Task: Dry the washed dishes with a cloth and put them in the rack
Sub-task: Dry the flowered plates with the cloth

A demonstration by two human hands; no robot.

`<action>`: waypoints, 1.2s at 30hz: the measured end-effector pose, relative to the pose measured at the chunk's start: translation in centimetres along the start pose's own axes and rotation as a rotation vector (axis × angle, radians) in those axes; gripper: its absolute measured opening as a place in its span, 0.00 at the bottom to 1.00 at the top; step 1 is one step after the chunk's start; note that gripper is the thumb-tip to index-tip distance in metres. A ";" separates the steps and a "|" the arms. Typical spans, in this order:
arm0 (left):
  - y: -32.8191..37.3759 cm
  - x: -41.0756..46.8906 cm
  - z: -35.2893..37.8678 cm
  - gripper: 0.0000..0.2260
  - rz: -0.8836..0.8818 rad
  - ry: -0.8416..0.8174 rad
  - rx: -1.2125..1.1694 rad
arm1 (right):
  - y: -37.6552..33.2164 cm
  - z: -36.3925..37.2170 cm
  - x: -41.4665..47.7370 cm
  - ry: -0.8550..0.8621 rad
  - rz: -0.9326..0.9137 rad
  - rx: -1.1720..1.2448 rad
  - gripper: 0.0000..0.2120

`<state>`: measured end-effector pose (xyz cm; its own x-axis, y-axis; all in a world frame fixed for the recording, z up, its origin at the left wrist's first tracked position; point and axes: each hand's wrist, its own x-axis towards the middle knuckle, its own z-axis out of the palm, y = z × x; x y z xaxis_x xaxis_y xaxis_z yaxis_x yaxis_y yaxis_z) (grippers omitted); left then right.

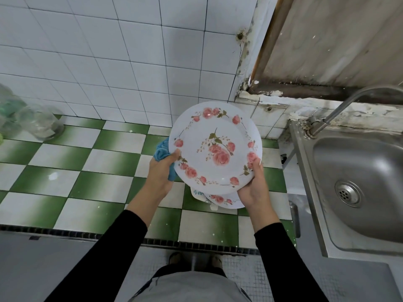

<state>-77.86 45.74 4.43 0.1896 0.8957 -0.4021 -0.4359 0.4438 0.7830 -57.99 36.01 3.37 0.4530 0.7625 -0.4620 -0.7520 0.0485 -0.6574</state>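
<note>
The flowered plate (214,147) is held up, face toward the camera, above the green-checked table (109,177). The left hand (161,173) grips its left rim together with a bunched blue cloth (162,150). The right hand (254,188) curls its fingers (255,164) round the lower right rim. More plates (225,200) lie underneath. Drying seems under way; next the cloth must wipe both sides. No rack is in view.

This is a plain household kitchen, at its washing-up corner. A stainless steel sink (340,158) with a drain strainer (348,194) sits at the right under a curved metal tap (340,109). White wall tiles (109,51) meet green-and-white chequered tiles (65,171). Glass jars (41,123) stand at the left, and a flowered plate (214,144) is held up.
</note>
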 end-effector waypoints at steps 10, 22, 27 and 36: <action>-3.8 1.0 0.9 0.28 0.666 0.029 1.221 | -0.2 1.5 -1.0 -0.121 0.002 0.003 0.26; -2.6 6.6 4.4 0.30 0.626 -0.344 1.627 | 1.4 3.2 -2.5 -0.161 0.111 0.070 0.25; -3.7 5.9 -0.5 0.34 0.575 -0.394 1.748 | -0.5 3.2 -1.8 -0.104 -0.005 0.064 0.28; -5.0 -3.8 2.9 0.26 0.515 -0.864 1.292 | -1.2 4.4 -1.4 -0.035 -0.028 -0.030 0.37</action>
<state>-73.86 40.21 3.38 0.8663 0.4984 0.0332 0.2927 -0.5604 0.7748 -59.87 37.75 7.40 0.4566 0.7830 -0.4225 -0.7241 0.0512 -0.6877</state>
